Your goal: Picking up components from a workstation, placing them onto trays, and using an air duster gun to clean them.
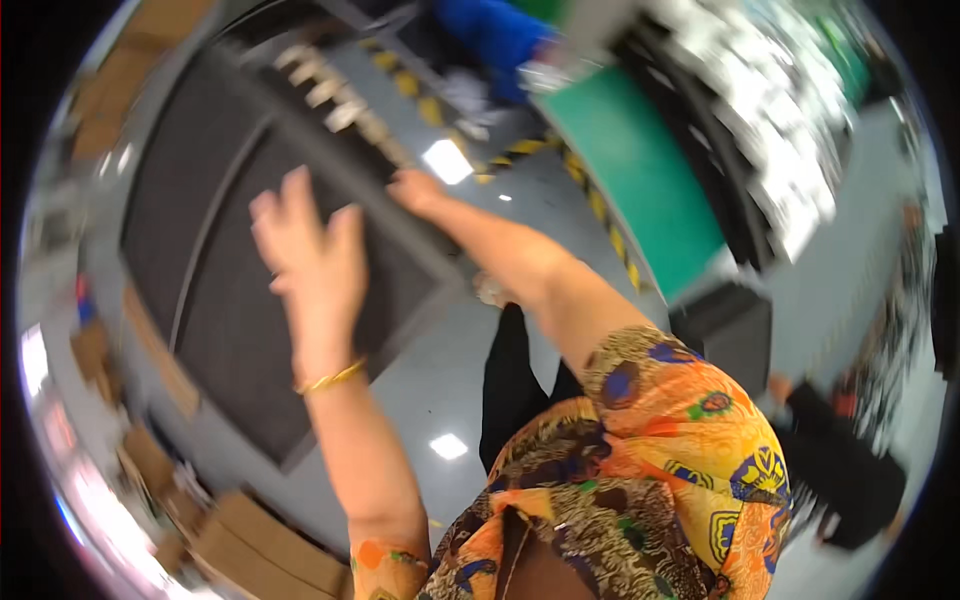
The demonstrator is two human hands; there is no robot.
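Note:
A large black box-like bin (398, 228), blurred by motion, stands at the left, with a ridge running across its dark surface. Over it my left hand (315, 255) is raised with the fingers spread, holding nothing; a gold bangle circles that wrist. At the bin's right edge my right hand (415, 192) has its fingers curled over the rim. The fingertips are partly hidden there. Beside this edge, a black strip carries a row of pale pieces (343, 112), too blurred to name.
A green-topped table (640, 175) stands at the right, with a heap of white items (765, 120) beyond it. Yellow-and-black tape (600, 205) marks the grey floor. Cardboard boxes (265, 545) lie lower left. Someone in blue (490, 40) is at the far side; a person in black (845, 465) is lower right.

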